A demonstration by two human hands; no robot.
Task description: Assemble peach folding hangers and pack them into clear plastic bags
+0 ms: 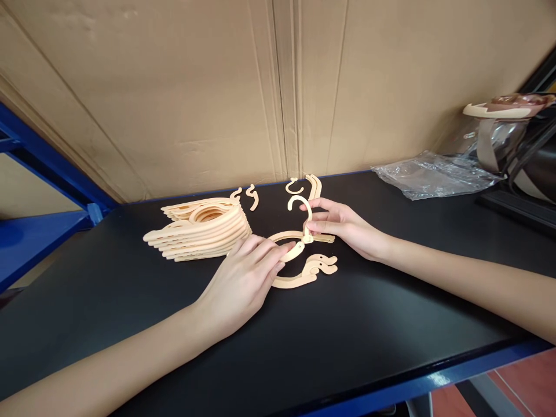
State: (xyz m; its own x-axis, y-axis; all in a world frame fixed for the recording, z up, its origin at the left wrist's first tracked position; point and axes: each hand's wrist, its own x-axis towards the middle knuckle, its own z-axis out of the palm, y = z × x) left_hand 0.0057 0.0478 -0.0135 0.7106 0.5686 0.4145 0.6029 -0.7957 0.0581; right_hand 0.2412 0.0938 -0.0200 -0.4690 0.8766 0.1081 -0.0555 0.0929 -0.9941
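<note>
A cream plastic hanger (299, 248) lies on the black tabletop (347, 336) between my hands. My left hand (245, 278) rests on its left side, fingers curled and pressing the body down. My right hand (343, 227) pinches the hanger's hook (300, 204) at its base, where it meets the body. Another hanger body (306, 275) lies just in front, touching neither hand. A stack of several hangers (202, 231) sits to the left of my left hand.
Loose hooks (252, 197) and hanger pieces (313, 185) lie near the cardboard wall (278, 87) at the back. A clear plastic bag (430, 174) and a pile of bagged goods (508, 139) stand at the right. A blue shelf frame (47, 226) runs at the left.
</note>
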